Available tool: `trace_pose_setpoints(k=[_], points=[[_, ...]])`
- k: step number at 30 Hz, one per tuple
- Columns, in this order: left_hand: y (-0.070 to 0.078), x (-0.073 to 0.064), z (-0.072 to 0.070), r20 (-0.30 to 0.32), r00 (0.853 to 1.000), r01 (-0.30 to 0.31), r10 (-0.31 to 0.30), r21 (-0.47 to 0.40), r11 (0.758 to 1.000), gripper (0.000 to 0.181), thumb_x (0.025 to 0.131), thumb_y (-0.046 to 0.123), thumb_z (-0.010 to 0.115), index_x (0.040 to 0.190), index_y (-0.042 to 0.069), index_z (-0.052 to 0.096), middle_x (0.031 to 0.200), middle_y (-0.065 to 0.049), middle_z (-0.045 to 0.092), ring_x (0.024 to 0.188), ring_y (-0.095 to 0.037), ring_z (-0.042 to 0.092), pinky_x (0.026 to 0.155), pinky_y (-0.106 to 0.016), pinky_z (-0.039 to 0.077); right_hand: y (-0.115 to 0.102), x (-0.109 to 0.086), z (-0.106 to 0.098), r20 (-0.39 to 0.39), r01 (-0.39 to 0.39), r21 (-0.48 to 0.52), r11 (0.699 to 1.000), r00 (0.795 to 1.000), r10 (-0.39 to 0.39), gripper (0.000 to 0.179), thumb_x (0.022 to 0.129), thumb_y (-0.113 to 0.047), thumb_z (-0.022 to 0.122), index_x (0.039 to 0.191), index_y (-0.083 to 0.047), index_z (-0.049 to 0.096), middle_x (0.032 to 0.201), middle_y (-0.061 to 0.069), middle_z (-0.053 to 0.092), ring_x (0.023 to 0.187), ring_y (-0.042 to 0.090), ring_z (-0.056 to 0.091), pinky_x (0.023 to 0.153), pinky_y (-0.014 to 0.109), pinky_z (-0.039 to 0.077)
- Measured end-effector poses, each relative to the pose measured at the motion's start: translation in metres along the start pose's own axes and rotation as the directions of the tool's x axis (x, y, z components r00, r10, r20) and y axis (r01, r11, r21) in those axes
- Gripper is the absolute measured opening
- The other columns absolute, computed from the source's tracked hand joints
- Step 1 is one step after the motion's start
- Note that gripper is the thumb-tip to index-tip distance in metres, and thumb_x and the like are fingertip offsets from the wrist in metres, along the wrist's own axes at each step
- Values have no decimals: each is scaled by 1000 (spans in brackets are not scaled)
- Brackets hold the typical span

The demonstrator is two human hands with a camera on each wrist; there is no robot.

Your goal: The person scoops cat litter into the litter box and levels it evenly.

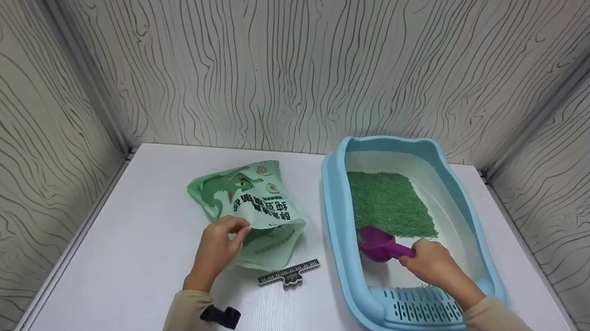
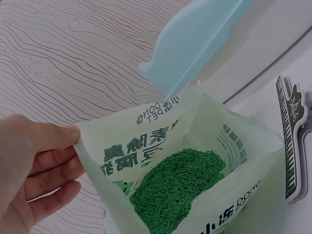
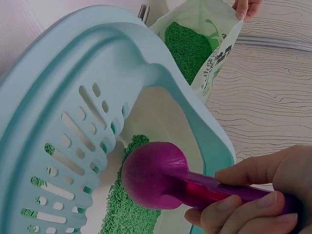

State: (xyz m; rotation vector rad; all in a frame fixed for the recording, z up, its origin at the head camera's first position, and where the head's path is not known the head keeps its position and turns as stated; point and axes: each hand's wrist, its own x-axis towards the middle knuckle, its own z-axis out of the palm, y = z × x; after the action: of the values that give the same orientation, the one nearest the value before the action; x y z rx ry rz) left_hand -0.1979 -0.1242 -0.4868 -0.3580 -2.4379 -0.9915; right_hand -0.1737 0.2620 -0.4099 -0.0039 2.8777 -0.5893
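Observation:
My right hand [image 1: 430, 261] grips the handle of a purple scoop [image 1: 376, 244] inside a blue-rimmed litter box [image 1: 334, 210]. The scoop's bowl is low by the left wall, close to a layer of green litter pellets [image 1: 389, 204]; in the right wrist view its rounded underside [image 3: 151, 175] faces the camera. With thumb and forefinger, my left hand [image 1: 219, 241] pinches the mouth edge of a light green litter bag [image 1: 265, 205]. The bag's mouth gapes, and more green pellets [image 2: 180, 187] show inside it in the left wrist view.
A dark clip [image 1: 289, 274] with a ruler-like bar lies on the white table [image 1: 126, 236] between bag and box. Slots pierce the front ledge [image 1: 420, 308] of the litter box. Wood-patterned panels [image 1: 239, 66] stand at the back and both sides.

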Motion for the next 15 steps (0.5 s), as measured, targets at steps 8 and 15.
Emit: trace_pose_setpoints(k=[8,15], points=[[1,0,-1,17,999,28,-28,-1,1000,8,86,12,71,87,5,72,80,-3,71,75,-13,68,71,-26,58,5,-4,-7,-2,14,7,1000,1000,-14,21,84,-15,61,72,2,59,60,2,48,53,13,42,48,23,33],[1,0,-1,14,1000,19,-19,-7,1000,10,87,13,70,87,4,72,80,-3,71,75,-13,66,70,-27,57,12,-6,-11,-1,-7,3,1000,1000,7,22,84,-16,62,73,3,59,61,3,50,55,14,43,50,24,34]])
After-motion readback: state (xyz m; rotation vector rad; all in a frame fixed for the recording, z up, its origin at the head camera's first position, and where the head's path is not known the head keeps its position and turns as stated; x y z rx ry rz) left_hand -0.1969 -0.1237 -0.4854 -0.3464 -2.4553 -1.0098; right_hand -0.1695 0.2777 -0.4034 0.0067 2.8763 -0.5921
